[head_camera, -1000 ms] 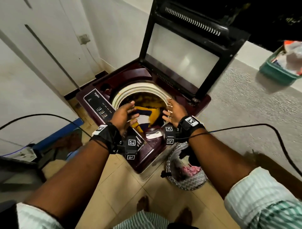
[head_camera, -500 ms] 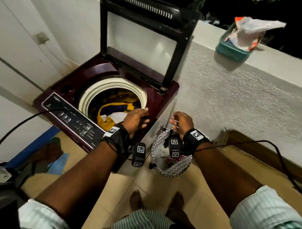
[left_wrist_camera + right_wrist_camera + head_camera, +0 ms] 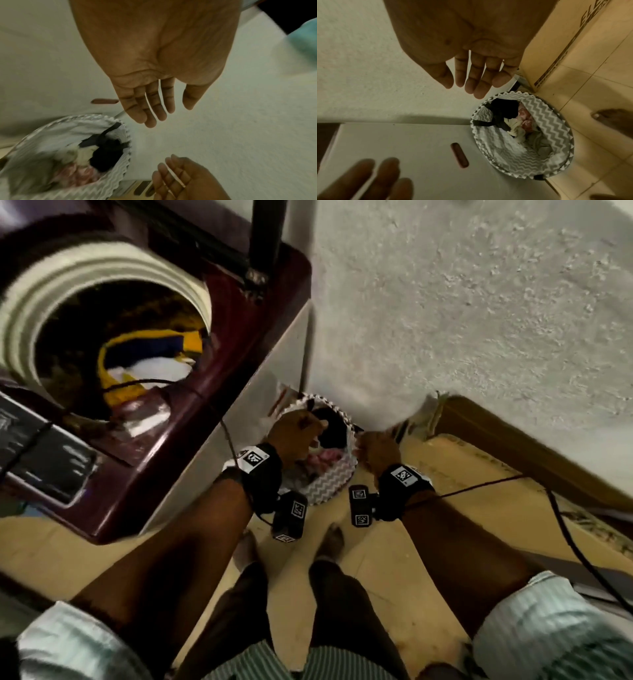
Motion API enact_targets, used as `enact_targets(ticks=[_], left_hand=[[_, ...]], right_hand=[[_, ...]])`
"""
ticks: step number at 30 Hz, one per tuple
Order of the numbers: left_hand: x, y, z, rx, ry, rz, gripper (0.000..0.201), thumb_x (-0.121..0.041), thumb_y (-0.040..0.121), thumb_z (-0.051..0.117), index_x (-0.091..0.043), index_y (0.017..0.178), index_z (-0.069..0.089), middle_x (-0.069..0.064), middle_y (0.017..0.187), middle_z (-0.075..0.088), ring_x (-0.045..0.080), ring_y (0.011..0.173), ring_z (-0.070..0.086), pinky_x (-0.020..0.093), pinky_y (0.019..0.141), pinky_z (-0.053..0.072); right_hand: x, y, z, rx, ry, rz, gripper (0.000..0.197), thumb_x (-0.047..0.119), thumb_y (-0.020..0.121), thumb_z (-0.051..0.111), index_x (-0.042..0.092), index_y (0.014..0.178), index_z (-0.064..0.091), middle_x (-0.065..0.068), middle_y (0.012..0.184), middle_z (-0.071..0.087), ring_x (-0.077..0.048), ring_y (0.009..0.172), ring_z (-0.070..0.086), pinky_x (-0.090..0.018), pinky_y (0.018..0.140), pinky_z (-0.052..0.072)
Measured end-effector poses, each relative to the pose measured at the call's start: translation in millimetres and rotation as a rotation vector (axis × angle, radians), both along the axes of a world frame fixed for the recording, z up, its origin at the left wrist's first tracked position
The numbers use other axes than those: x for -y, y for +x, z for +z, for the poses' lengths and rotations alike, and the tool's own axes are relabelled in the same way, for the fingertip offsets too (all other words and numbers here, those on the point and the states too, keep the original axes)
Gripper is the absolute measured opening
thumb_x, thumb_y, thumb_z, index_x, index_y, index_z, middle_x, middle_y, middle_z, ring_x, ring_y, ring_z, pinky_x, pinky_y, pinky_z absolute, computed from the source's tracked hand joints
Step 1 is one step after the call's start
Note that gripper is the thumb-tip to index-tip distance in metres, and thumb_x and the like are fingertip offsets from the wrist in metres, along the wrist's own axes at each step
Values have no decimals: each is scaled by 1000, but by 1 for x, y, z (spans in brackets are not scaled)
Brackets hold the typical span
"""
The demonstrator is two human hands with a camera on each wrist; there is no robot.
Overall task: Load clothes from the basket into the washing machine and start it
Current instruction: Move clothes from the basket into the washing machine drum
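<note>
Both hands reach down over a round fabric basket (image 3: 556, 135) with a grey-and-white chevron weave and a zigzag rim, standing on the tiled floor (image 3: 411, 594) between the washing machine's (image 3: 191, 440) smooth white side and a cardboard box (image 3: 573, 40). Inside lie crumpled clothes (image 3: 518, 121): black, cream, pink and grey. The left hand (image 3: 154, 83) and right hand (image 3: 471, 65) each have an empty grip, fingers straight and slightly spread. Yellow and white cloth (image 3: 144, 364) lies in the ribbed round drum.
</note>
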State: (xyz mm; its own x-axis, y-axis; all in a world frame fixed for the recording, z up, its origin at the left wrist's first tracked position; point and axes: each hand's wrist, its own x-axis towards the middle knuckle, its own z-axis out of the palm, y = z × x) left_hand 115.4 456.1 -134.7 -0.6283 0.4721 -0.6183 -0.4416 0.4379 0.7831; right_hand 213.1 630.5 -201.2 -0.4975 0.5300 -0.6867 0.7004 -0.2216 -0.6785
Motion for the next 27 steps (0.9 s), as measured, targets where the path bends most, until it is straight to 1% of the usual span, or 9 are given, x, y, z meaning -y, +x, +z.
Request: enact_targets(ticks=[4, 7, 11, 15, 18, 19, 22, 24, 27], left_hand=[[1, 11, -98, 180, -64, 126, 27, -13, 94, 59, -14, 67, 59, 14, 74, 58, 24, 60, 54, 31, 63, 42], [6, 11, -169, 218, -124, 159, 24, -17, 93, 61, -14, 70, 57, -3, 55, 57, 18, 51, 55, 21, 47, 44], [8, 5, -255, 288, -99, 284, 15, -12, 96, 57, -6, 83, 52, -4, 44, 55, 17, 44, 49, 14, 38, 34], [6, 2, -327, 271, -122, 352, 14, -15, 93, 60, -6, 83, 57, 1, 49, 54, 17, 46, 52, 18, 45, 34], [5, 0, -366, 271, -141, 370, 22, -18, 93, 61, -15, 71, 56, -2, 52, 60, 20, 54, 54, 19, 46, 39], [6, 0, -378, 277, -124, 379, 23, -17, 94, 61, -15, 71, 56, -3, 51, 60, 20, 54, 54, 19, 46, 38], [5, 5, -397, 300, -86, 379, 24, -18, 96, 59, -13, 73, 57, -6, 52, 60, 20, 57, 53, 21, 49, 38], [7, 10, -406, 297, -112, 382, 24, -18, 97, 59, -13, 73, 57, -7, 53, 61, 18, 58, 55, 19, 47, 41], [10, 16, -413, 285, -114, 397, 28, -16, 96, 60, -15, 68, 57, -7, 53, 63, 17, 58, 54, 15, 44, 42]], right_hand=[[-11, -1, -70, 43, -22, 17, 19, 17, 90, 58, 16, 71, 60, -5, 65, 57, -19, 54, 53, -16, 40, 39], [-12, -7, -131, 104, -35, 108, 6, 18, 88, 61, 18, 82, 62, -7, 86, 68, -21, 77, 68, -30, 69, 59], [-7, -24, -203, 98, -90, 138, 11, 0, 95, 56, 6, 86, 61, -7, 76, 60, -7, 59, 62, -12, 49, 49], [-3, -46, -279, 160, -80, 213, 23, 25, 83, 66, 16, 104, 65, -13, 105, 68, -28, 95, 69, -30, 78, 59], [-13, -56, -325, 187, 16, 231, 51, 15, 94, 64, 10, 141, 45, -6, 119, 57, -20, 104, 58, -6, 58, 46], [-17, -63, -342, 181, 94, 259, 55, 16, 95, 64, 10, 145, 41, -4, 123, 54, -19, 110, 56, -4, 65, 45], [-25, -80, -393, 165, 411, 516, 57, 37, 94, 61, 12, 144, 48, -10, 152, 44, -29, 142, 40, -20, 113, 24], [-26, -89, -421, 222, 460, 642, 61, 42, 99, 53, 8, 149, 42, -16, 157, 36, -33, 147, 30, -34, 123, 15], [-34, -89, -467, 245, 462, 943, 67, 51, 103, 34, 9, 155, 30, -15, 161, 28, -35, 147, 31, -44, 121, 22]])
